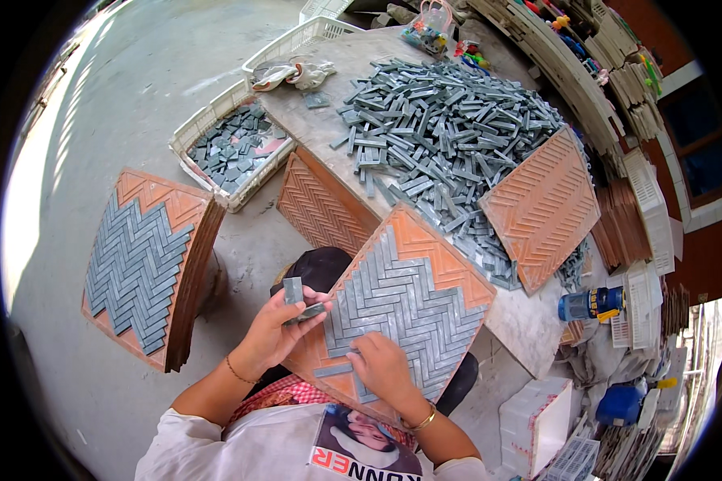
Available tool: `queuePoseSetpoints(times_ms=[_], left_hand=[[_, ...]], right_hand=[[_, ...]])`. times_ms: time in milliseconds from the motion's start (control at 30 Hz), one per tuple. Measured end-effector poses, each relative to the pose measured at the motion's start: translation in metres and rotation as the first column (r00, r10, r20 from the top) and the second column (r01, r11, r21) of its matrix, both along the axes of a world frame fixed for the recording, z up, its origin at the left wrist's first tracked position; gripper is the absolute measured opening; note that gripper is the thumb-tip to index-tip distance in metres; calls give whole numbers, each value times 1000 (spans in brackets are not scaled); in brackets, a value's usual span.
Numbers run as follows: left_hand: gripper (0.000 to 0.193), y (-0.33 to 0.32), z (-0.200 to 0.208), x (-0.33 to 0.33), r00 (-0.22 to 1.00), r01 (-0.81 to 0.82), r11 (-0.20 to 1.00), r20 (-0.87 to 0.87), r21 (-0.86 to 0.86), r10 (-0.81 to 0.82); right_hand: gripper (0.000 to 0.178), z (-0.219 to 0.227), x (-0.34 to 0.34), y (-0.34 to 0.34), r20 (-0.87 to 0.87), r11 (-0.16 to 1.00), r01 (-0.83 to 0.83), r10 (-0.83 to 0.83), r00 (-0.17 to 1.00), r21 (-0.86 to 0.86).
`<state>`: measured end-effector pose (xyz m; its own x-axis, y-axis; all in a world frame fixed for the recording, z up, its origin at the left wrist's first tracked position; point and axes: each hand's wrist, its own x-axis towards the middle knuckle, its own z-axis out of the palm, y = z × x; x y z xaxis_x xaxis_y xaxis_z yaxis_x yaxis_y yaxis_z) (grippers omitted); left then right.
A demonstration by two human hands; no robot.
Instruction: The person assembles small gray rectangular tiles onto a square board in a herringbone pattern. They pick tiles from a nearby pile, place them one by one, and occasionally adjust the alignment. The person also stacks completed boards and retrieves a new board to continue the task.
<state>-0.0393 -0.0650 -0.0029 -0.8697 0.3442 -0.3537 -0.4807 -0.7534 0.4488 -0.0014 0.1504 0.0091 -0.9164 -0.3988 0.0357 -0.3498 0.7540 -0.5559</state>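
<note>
On my lap rests an orange-brown mould board (405,228) with herringbone grooves, most of them filled with grey tile strips (405,309). My left hand (274,333) is closed around a few loose grey tile strips (294,290), held just off the board's left edge; one points upward. At the board's lower left part, my right hand (381,365) has its fingers bent and pinched together over a tile strip, mostly hidden under the fingertips. Close to that hand, another tile strip (333,371) lies in the orange part of the board.
A large heap of tile strips (449,128) covers the table (529,329), with an unfilled mould board (541,208) leaning on it. Left stands a stack of boards (192,280), the top one tiled. A white crate (180,144) holds tile pieces. A blue bottle (590,305) lies at right.
</note>
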Motion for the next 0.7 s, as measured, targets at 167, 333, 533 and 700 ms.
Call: queuePoseSetpoints(times_ms=[167, 333, 533, 700], left_hand=[[24, 7, -3, 5, 999, 40, 996, 34, 79, -43], [32, 18, -10, 13, 990, 121, 988, 55, 94, -126], [34, 8, -2, 8, 996, 83, 996, 15, -17, -83], [33, -14, -3, -8, 995, -88, 993, -47, -78, 85]], right_hand=[[27, 10, -5, -5, 4, 986, 29, -29, 1000, -163], [27, 27, -30, -22, -191, 963, -158, 117, 975, -219], [21, 19, -30, -23, 1, 951, -34, 36, 999, -308], [19, -3, -9, -29, 234, 945, 178, -114, 966, -275]])
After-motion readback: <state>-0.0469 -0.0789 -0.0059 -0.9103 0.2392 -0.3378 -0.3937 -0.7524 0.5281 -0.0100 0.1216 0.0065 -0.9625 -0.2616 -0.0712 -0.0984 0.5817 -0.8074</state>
